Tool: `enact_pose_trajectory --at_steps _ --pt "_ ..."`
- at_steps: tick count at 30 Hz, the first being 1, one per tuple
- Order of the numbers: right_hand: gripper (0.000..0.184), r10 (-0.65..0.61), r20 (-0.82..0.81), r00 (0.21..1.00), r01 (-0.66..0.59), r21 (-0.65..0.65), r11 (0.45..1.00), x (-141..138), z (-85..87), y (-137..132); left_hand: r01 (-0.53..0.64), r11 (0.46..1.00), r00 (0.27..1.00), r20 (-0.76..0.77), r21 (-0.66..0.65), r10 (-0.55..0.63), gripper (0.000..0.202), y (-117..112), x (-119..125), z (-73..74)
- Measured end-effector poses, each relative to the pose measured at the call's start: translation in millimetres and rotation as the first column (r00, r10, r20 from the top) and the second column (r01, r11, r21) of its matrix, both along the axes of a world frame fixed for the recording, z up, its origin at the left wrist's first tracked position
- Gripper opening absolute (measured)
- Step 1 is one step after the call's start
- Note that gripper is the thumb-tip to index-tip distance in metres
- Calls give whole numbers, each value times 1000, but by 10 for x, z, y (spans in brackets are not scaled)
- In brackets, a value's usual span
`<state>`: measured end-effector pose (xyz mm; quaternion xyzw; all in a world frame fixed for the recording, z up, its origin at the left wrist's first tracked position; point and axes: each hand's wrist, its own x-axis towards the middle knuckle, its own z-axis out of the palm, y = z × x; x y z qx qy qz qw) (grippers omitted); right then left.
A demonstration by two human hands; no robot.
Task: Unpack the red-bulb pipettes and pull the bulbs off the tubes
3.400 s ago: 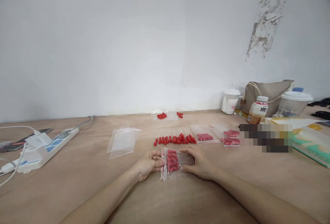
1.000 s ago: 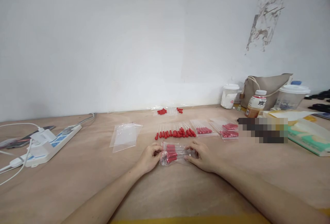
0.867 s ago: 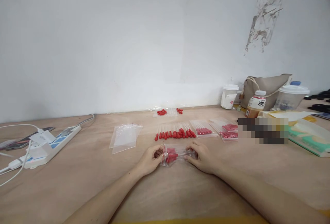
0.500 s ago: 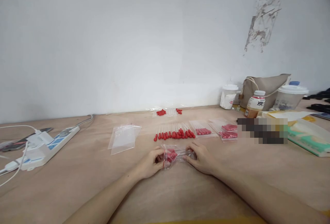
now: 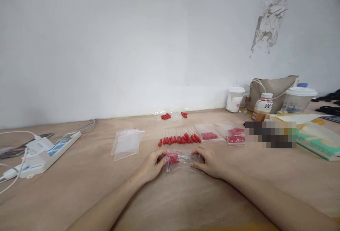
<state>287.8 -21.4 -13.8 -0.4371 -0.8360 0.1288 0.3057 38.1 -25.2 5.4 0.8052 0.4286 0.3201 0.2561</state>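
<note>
A small clear zip bag [image 5: 178, 160] with several red-capped droppers inside lies on the wooden table [image 5: 79, 185] in front of me. My left hand [image 5: 151, 165] pinches its left end, fingers curled. At the bag's right end my right hand [image 5: 209, 161] grips it with bent fingers. Just beyond lies a row of loose red-bulb droppers [image 5: 180, 139]. To their right lie filled bags [image 5: 209, 134] and more filled bags [image 5: 236, 135].
Empty clear bags [image 5: 126, 143] lie to the left. A power strip [image 5: 45, 153] with cables and a phone [image 5: 21, 147] sits at far left. At the right stand a cup [image 5: 235, 99], a bottle [image 5: 260, 107], a beige bag [image 5: 273, 91], a lidded tub [image 5: 299, 99] and a book [image 5: 318, 140].
The bag went from lying flat under my fingers to being bunched and narrowed between both hands. My hands stayed in nearly the same place.
</note>
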Motion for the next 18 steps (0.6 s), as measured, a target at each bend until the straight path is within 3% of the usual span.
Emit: enact_pose_trajectory --at_steps 5,10,15,18 --pt "23 -9 -3 1000 9 5 1000 -5 -6 -2 111 980 982 173 -166 -81 30 40 -9 -21" --pt "21 -14 2 1000 14 2 1000 -11 -5 -4 226 924 938 325 -308 -121 34 35 11 -37" --pt "21 -19 1 1000 19 -7 1000 -12 -8 -1 120 965 947 317 -233 -41 31 62 57 -58" --pt "22 -20 1 1000 20 -22 1000 -9 -8 3 45 961 958 286 -274 37 33 135 -54 66"
